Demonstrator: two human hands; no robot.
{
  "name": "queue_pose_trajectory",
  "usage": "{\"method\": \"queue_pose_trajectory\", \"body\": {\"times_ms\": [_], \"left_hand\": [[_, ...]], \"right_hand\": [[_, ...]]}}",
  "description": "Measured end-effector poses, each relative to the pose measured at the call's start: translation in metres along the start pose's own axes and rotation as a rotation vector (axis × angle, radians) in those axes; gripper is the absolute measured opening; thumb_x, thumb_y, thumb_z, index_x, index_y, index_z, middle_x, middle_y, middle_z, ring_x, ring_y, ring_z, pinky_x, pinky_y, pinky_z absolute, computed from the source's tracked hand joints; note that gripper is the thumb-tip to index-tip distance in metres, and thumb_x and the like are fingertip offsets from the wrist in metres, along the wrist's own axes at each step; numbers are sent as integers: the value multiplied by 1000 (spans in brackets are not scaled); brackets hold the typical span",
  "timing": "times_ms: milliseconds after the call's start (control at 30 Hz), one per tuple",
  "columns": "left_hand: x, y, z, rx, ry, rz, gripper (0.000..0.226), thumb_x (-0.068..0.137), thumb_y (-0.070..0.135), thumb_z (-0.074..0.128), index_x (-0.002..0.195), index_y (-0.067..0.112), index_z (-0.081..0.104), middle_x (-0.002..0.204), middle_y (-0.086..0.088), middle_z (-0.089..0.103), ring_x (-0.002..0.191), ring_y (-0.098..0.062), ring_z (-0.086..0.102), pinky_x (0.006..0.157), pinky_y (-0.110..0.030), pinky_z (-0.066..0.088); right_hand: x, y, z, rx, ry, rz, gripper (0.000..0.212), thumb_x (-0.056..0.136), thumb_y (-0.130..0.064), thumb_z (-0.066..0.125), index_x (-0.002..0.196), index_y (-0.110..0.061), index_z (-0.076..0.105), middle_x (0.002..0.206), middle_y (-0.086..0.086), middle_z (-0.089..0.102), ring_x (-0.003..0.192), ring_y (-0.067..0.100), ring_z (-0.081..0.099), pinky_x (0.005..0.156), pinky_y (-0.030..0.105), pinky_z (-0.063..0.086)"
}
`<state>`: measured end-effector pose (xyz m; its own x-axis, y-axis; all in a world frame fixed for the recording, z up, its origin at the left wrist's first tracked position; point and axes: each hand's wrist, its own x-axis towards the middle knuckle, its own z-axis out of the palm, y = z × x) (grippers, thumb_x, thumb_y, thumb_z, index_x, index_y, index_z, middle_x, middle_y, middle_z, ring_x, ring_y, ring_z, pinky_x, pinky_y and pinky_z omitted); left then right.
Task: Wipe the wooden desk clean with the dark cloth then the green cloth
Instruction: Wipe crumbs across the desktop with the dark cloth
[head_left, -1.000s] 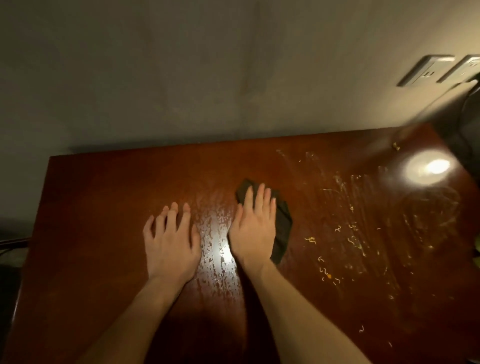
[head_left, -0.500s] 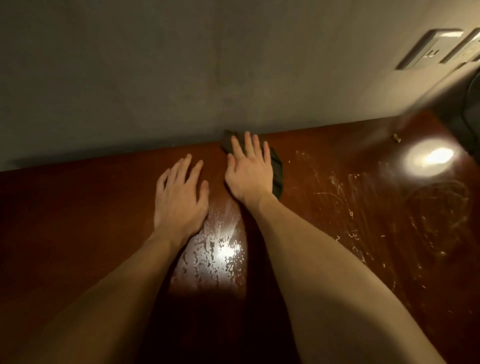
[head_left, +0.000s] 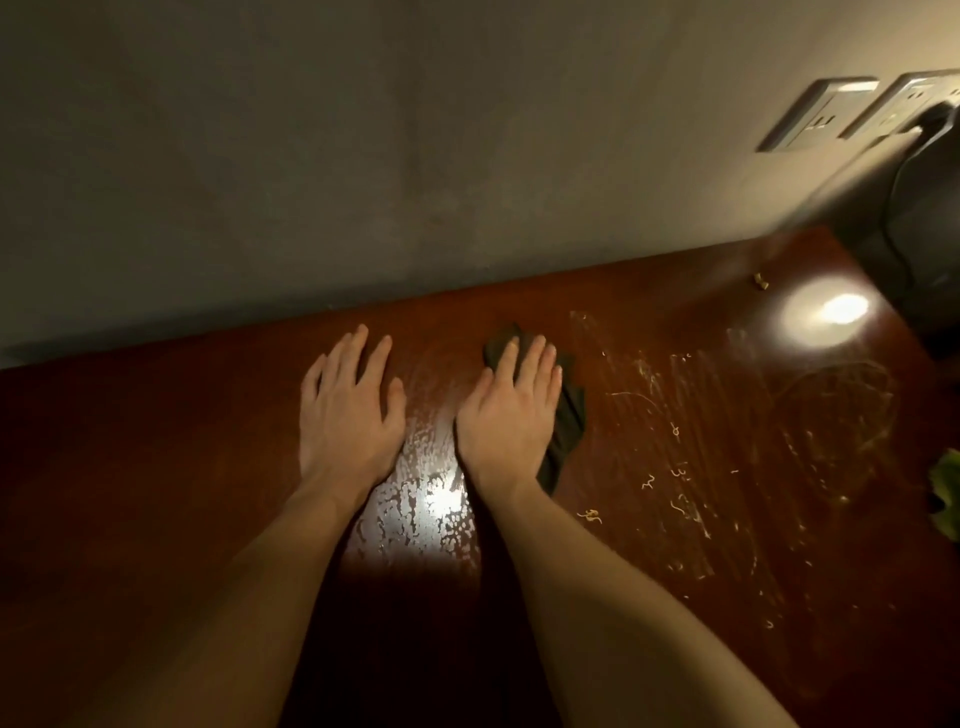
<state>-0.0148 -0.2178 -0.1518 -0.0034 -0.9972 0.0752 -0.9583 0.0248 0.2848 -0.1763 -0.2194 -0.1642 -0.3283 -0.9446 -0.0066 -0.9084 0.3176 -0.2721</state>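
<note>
My right hand (head_left: 511, 410) lies flat with straight fingers on the dark cloth (head_left: 569, 423), pressing it onto the reddish wooden desk (head_left: 156, 493). The cloth shows beyond my fingertips and along the hand's right side. My left hand (head_left: 348, 410) rests flat on the bare desk to the left, fingers spread. Between the hands runs a wet, streaked strip (head_left: 426, 499). Pale crumbs and smears (head_left: 680, 467) cover the desk to the right of the cloth. A corner of the green cloth (head_left: 946, 493) peeks in at the right edge.
A grey wall (head_left: 415, 156) rises directly behind the desk. Two wall sockets (head_left: 815, 119) sit at the upper right, one with a black plug and cable (head_left: 930, 124). A bright lamp reflection (head_left: 826, 312) glares on the desk's far right corner.
My right hand has pulled the dark cloth back from the wall edge toward me and a little to the right. My left hand has stayed flat on the desk.
</note>
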Motion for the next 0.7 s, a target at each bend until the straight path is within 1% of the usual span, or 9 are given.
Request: {"method": "queue_pose_trajectory", "body": {"times_ms": [67,100,233,333,400,467,600,700], "left_hand": [[1,0,0,24,-8,3,56,109,41,40,162,21,38,171,-8,30,159,-22,23,129,-47,20],[1,1,1,26,-10,0,56,110,41,40,162,22,38,171,-8,30,159,-22,23,129,-47,20],[1,0,-1,20,8,-11,56,110,40,42,162,20,38,171,-8,31,159,-23,23,129,-49,19],[-1,0,-2,10,6,-7,55,110,39,44,161,18,39,170,-10,31,159,-25,24,129,-51,21],[-2,-6,1,16,10,-31,55,110,39,43,161,18,40,170,-10,32,158,-26,25,128,-51,21],[0,3,-5,3,5,-2,55,110,40,41,161,18,40,170,-10,32,158,-26,25,128,-51,21],[3,8,-7,-4,-20,-19,56,110,40,42,162,18,39,171,-10,28,160,-26,22,130,-50,17],[-1,4,-7,1,-31,-9,58,110,43,34,163,19,36,173,-10,26,161,-25,19,131,-50,16]], "right_hand": [[29,0,-1,-23,-4,-83,62,111,-38,24,166,-8,23,174,15,10,163,30,2,132,45,2],[44,2,-1,-42,2,-85,62,112,-37,23,165,-7,23,174,16,11,162,30,3,132,45,2],[90,9,-8,-47,29,55,64,111,-35,21,165,-2,18,174,21,6,162,34,0,131,46,-2],[100,17,-8,-19,30,150,64,111,-36,21,166,-2,14,174,21,3,162,34,-4,131,46,-6],[94,20,-6,14,30,246,64,112,-36,20,166,-3,13,174,21,2,162,34,-4,131,45,-6],[75,35,-19,17,80,359,63,112,-37,20,166,-4,13,174,20,2,162,34,-2,131,45,-4],[12,54,-20,-38,77,387,62,112,-39,18,166,-9,15,174,16,5,162,30,0,132,44,-2],[-18,54,-21,-52,57,392,62,112,-38,20,166,-8,19,174,16,8,163,29,2,132,44,0]]}}
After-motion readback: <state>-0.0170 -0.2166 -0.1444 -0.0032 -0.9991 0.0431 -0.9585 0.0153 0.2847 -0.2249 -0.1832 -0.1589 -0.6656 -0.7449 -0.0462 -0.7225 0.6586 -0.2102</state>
